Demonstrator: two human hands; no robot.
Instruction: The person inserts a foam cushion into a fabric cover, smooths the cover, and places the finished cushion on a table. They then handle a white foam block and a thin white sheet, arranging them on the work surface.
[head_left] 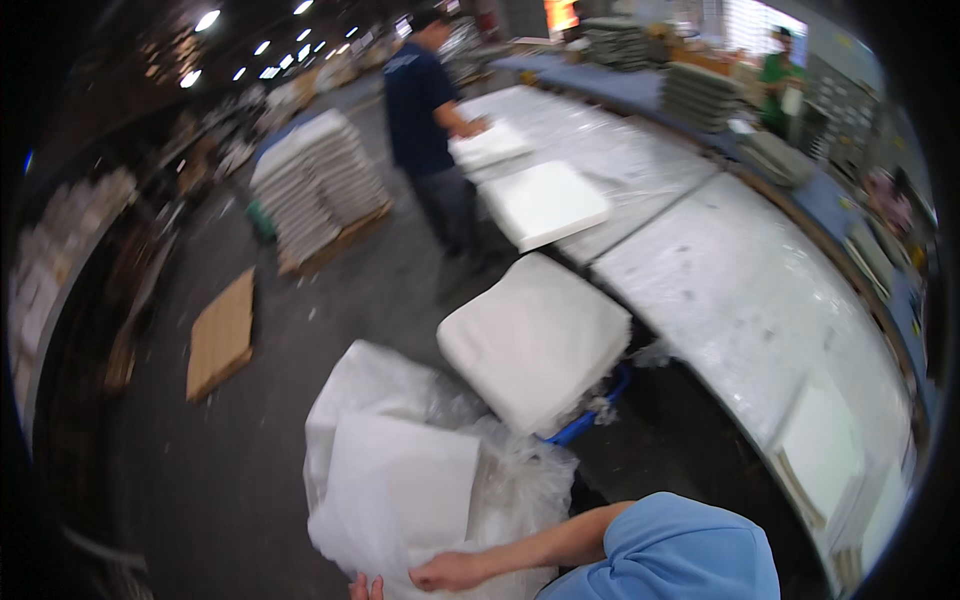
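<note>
R hand (447, 571) curled at near edge of clear plastic bag (385, 383) w/ white pad (415, 475), L hand (366, 588) nearby, part cut off, can't tell if either's pinching.

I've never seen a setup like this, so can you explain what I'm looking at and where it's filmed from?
There's no machine: a person works bare-handed, seen by a wide fisheye camera on their head, which bends straight edges. Their right hand is curled against a translucent plastic bag, perhaps gripping it; a flat white piece lies in or on it. Only some fingers of the left hand show. White piles lie on the long shiny table, a co-worker touching one.
</note>
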